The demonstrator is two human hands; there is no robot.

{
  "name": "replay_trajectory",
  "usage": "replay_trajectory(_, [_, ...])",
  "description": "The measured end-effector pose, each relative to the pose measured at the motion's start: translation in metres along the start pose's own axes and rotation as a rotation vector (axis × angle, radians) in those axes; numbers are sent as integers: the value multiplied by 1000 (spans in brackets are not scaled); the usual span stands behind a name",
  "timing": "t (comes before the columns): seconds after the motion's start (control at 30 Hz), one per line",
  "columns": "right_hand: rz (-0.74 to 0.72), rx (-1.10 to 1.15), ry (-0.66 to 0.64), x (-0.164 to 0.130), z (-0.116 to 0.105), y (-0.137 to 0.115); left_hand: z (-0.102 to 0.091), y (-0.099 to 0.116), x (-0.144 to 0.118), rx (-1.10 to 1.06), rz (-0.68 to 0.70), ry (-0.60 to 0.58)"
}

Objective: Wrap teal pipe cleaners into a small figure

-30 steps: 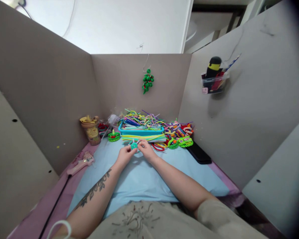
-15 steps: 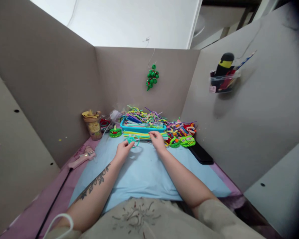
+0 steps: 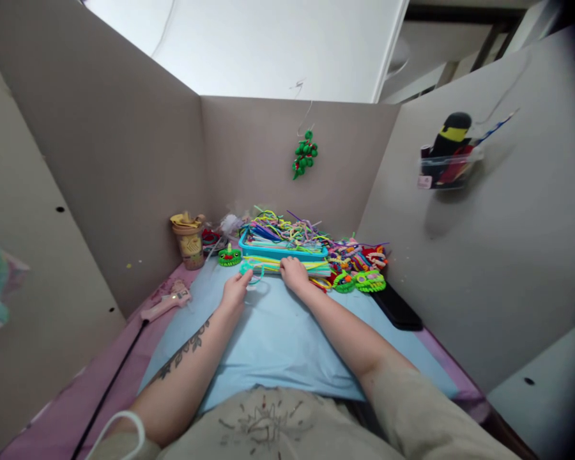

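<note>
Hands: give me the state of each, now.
Left hand: fingers closed on a small teal pipe-cleaner piece.
Right hand: palm down on the yellow pipe-cleaner bundle; a grip cannot be told.

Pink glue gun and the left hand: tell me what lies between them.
In the head view, only bare light blue mat lies between the pink glue gun and the left hand, which pinches a small teal pipe-cleaner piece.

Both forearms are bare from the elbow down, and the left forearm carries a dark, leafy vine-like tattoo running along its length. The person wears a beige short-sleeved top with a sketchy dark line drawing on the chest.
</note>
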State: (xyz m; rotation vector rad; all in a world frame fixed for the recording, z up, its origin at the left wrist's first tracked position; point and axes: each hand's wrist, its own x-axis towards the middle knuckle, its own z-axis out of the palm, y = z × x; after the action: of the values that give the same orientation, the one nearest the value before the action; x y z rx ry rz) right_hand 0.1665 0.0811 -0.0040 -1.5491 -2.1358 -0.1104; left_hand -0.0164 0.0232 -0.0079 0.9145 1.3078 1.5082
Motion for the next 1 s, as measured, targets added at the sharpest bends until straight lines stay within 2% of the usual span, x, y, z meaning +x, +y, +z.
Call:
replay_trajectory(0.33, [-15, -208, -98, -8, -4, -3, 1, -3, 3, -132, -21, 4])
replay_trajectory(0.47, [9, -182, -86, -12, -9, -7, 2, 0, 2, -189, -49, 13])
replay_trajectory(0.6, [35, -119, -71, -17, -15, -8, 4, 6, 1, -352, -112, 41])
replay_trajectory(0.7, [21, -81, -59, -19, -20, -7, 6, 9, 1, -460, -161, -4])
replay_trajectory(0.8, [-26, -23, -22, -19, -26, -6, 7, 10, 4, -516, -157, -65])
replay_trajectory(1.0, [-62, 171, 170, -18, -35, 3, 7, 9, 9, -510, -170, -108])
